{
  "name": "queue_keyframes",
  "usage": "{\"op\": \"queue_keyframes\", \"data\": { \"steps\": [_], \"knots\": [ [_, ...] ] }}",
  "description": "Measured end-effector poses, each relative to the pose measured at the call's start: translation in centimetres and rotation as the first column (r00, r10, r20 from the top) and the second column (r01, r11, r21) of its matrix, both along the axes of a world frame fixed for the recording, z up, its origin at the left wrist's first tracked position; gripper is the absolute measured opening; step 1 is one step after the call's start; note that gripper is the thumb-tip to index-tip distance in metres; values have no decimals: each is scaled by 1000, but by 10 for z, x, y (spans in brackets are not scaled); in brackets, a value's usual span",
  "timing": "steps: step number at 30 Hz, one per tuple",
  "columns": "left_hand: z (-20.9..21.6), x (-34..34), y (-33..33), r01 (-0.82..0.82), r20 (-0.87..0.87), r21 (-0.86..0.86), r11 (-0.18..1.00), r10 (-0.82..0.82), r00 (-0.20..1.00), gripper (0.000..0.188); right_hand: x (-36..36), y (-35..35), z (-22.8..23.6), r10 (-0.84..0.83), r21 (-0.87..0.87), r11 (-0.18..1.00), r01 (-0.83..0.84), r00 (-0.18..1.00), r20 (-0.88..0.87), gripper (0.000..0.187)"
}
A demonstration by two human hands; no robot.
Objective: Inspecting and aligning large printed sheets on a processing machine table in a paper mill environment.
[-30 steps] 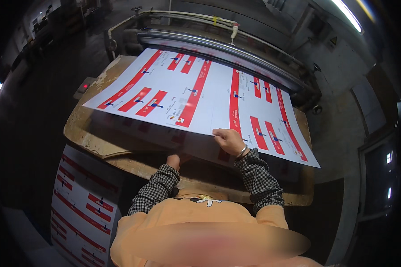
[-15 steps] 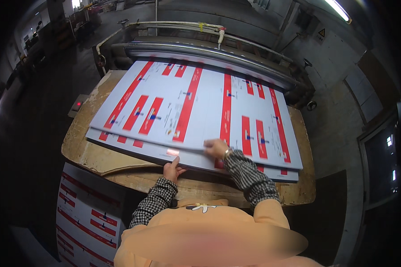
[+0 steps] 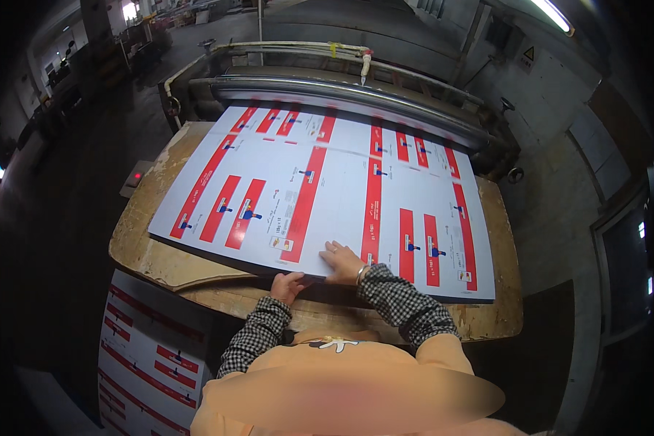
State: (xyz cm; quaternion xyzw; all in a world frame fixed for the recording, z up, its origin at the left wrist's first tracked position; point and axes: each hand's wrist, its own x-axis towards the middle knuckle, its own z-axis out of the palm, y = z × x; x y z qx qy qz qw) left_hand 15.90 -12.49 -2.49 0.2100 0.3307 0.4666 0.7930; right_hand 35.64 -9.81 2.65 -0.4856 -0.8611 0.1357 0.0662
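Observation:
A large white printed sheet (image 3: 344,196) with red bars and small blue figures lies on a stack on the wooden table (image 3: 134,240). Its far part lies beside the metal roller (image 3: 356,98), with another printed sheet's edge visible there. At the stack's front edge, my left hand (image 3: 288,288) is closed around the rim, thumb near the top and the other fingers partly hidden. Just right of it, my right hand (image 3: 343,263) rests on the top sheet near the same edge, fingers laid out over the paper.
Below the table on the left stands another stack of printed sheets (image 3: 149,349). A pale pipe (image 3: 291,48) runs above the roller. A small box with a red light (image 3: 137,176) sits at the table's left, and a handwheel (image 3: 515,175) is at the right.
The top sheet's front edge has come down level with the stack, covering the sheet beneath. My right hand has moved down and left, from gripping that edge to resting on it.

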Motion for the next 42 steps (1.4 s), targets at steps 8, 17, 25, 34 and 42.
{"op": "queue_keyframes", "data": {
  "steps": [8,17,25,34,42],
  "knots": [
    [5,14,1,-178,-162,-109,978,160,974,31,17,16,60,-56,-174,985,12,966,-254,20],
    [-8,10,7,-151,-272,-156,976,104,956,30,16,-10,23,-15,-165,986,-27,970,-244,32],
    [-2,12,6,-105,-202,-140,985,75,977,37,24,56,7,-426,-130,903,410,895,-132,39],
    [2,6,3,-103,-165,-119,988,83,983,34,-11,-7,-9,-76,12,997,75,988,133,77],
    [4,6,-2,-43,-49,-35,998,41,998,26,10,23,48,-102,-265,964,27,956,-275,21]
  ]
}}
